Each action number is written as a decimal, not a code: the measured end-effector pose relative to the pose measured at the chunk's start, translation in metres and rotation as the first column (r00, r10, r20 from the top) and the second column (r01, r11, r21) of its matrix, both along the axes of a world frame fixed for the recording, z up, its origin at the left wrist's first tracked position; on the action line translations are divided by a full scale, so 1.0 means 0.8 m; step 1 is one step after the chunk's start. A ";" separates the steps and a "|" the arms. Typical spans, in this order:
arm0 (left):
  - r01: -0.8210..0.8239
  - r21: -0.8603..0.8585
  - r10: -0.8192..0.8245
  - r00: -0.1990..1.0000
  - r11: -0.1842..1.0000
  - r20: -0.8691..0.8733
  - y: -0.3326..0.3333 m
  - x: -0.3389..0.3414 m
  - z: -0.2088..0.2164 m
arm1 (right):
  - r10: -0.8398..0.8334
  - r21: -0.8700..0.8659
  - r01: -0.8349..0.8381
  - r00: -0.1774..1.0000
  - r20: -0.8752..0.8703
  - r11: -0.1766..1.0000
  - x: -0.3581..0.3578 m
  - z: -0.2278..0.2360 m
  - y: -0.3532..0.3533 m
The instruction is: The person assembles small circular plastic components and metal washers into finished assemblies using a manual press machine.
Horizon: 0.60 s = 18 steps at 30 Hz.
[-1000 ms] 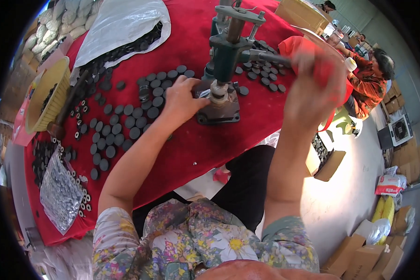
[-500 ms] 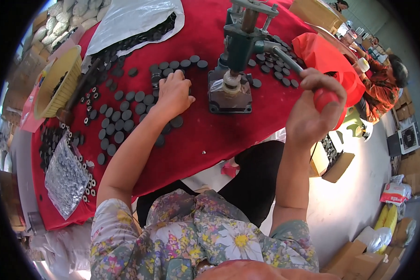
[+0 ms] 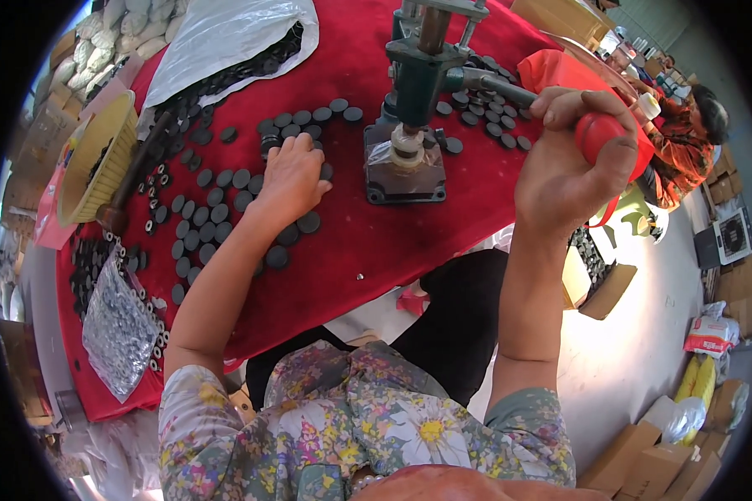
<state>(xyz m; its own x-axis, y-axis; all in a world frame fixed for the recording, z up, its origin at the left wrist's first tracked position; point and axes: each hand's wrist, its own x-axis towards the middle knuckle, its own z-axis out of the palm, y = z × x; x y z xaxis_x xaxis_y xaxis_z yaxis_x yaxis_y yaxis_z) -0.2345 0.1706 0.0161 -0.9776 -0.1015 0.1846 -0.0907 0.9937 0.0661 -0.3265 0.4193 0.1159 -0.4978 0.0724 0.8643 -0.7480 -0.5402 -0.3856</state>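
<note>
My left hand [image 3: 289,177] rests low over the red cloth among flat black discs [image 3: 214,214]. Its fingers are bent down, with a disc edge showing beside the index finger and thumb; what they grip is mostly hidden. A dark green hand press [image 3: 426,75] stands right of it. On the press base [image 3: 405,179], a pale round piece [image 3: 407,150] sits directly below the ram. At the right, my right hand [image 3: 572,163] is wrapped round the red ball knob [image 3: 600,138] of the press's metal lever [image 3: 497,85].
A white bag [image 3: 226,50] spills black pieces at the back. Left are a yellow basket [image 3: 100,163], a hammer-like tool [image 3: 134,179], and a clear bag of small parts [image 3: 119,330]. A red bag [image 3: 551,67] lies right, near another person [image 3: 685,150]. An open carton [image 3: 606,292] stands below.
My right hand has swung the lever up and away, to a flatter angle. The left hand has shifted slightly left, staying over the discs. The view has moved a little.
</note>
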 end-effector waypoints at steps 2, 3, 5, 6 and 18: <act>0.013 0.053 -0.010 0.998 0.998 -0.058 0.009 -0.009 -0.002 | 0.000 -0.037 0.000 1.000 0.005 0.999 -0.001 -0.001 -0.005; 0.046 0.219 -0.025 0.995 0.975 -0.100 0.016 -0.019 -0.001 | 0.000 -0.036 0.000 1.000 0.004 0.999 -0.003 -0.002 -0.005; 0.088 0.378 -0.034 0.988 0.921 -0.148 0.034 -0.037 0.001 | 0.039 -0.029 -0.041 0.997 -0.067 0.999 -0.008 -0.005 -0.001; 0.110 0.405 -0.049 0.986 0.908 -0.158 0.043 -0.046 0.003 | 0.039 -0.027 -0.041 0.997 -0.071 0.999 -0.008 -0.005 -0.001; 0.032 0.449 0.019 0.994 0.893 -0.109 0.074 -0.067 0.014 | 0.077 -0.030 -0.079 0.996 -0.043 0.996 -0.002 -0.004 0.000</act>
